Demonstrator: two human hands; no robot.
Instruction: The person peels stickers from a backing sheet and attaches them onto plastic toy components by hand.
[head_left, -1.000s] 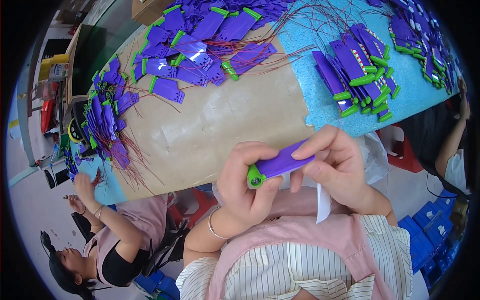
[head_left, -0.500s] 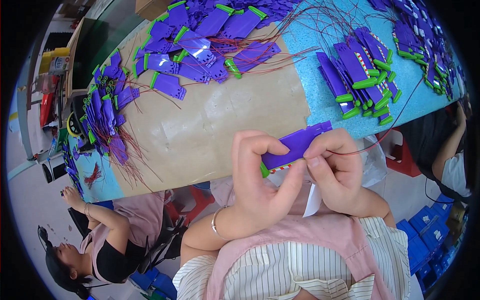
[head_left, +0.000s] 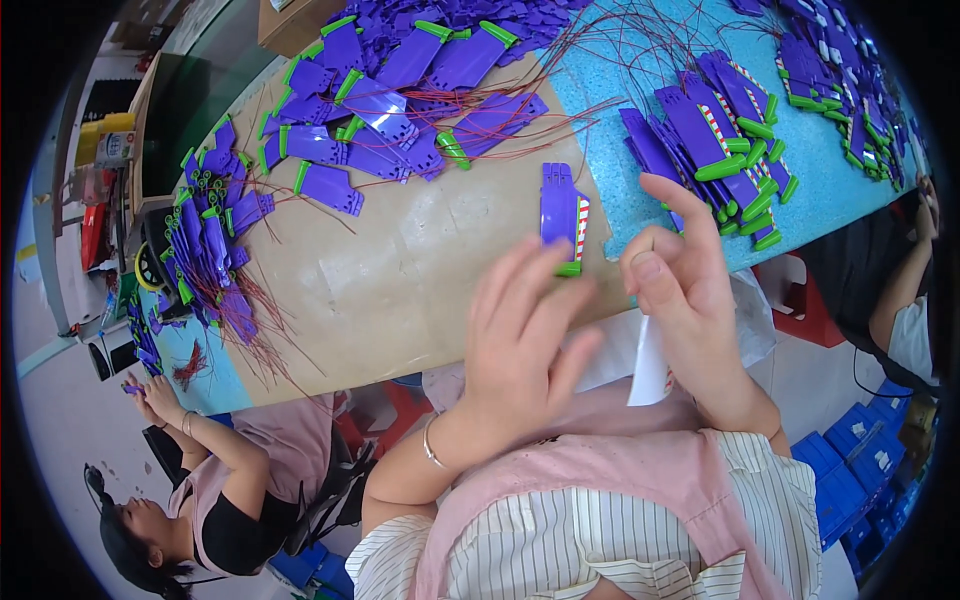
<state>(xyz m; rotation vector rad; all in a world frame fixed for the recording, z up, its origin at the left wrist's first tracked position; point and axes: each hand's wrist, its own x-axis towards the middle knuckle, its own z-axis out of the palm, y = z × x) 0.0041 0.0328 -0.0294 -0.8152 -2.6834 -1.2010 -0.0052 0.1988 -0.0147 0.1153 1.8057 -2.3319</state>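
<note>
A purple plastic wing piece [head_left: 560, 210] with a green end and a red-and-white striped sticker along its right edge lies on the brown mat in front of me. My left hand [head_left: 525, 335], slightly blurred, is just nearer than the wing's green end, fingers spread and nothing in them; whether a fingertip touches it I cannot tell. My right hand [head_left: 685, 290] is raised at the right, index finger pointing up and the other fingers curled. From it hangs a white paper strip [head_left: 650, 360] with a bit of red-and-white stripe showing at its edge.
The brown mat [head_left: 400, 260] covers part of the blue table [head_left: 620, 80]. Purple-green pieces [head_left: 370, 110] with red wires lie at the back left; striped ones [head_left: 715, 140] are stacked at the right. A co-worker [head_left: 220, 460] sits at the left. Blue bins [head_left: 840, 480] stand lower right.
The wing piece, earlier held between both hands, now lies on the mat farther away. My left hand has let go and opened; my right hand has lifted its index finger.
</note>
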